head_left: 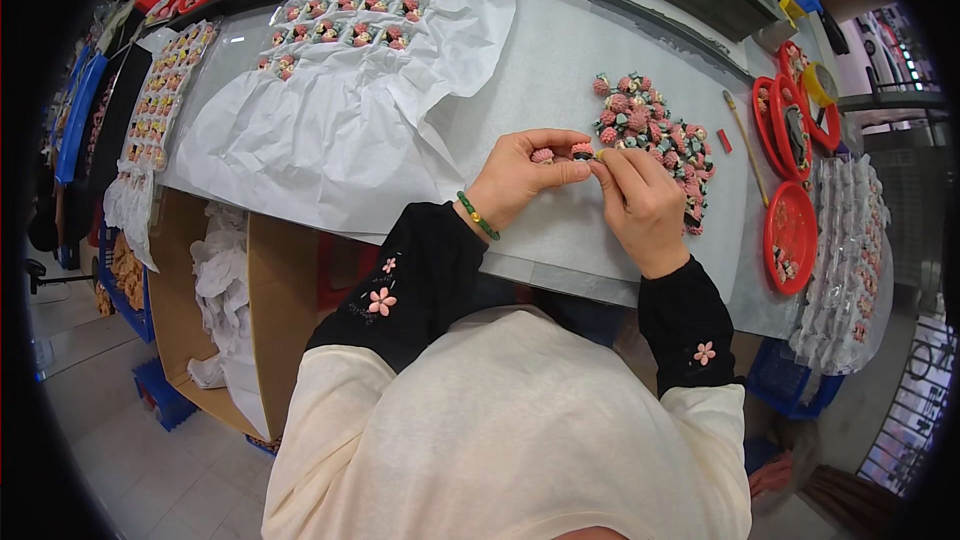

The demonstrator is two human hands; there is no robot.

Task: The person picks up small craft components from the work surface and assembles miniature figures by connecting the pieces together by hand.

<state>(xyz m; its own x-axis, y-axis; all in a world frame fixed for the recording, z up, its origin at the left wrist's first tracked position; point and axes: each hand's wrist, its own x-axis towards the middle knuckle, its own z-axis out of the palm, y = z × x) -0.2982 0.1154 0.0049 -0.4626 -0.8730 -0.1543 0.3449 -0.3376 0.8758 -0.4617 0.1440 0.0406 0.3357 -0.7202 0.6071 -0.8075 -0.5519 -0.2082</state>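
Observation:
My left hand and my right hand meet over the grey table. Together their fingertips pinch one small pink strawberry-shaped ornament; a second pink one rests under my left fingers. Just beyond my right hand lies a heap of several pink and green strawberry ornaments. A green bead bracelet circles my left wrist. Both sleeves are black with pink flowers.
A clear blister tray filled with ornaments lies on white tissue paper at the left. Red round dishes and a thin stick sit at the right, next to bagged pieces. A cardboard box stands below the table's left edge.

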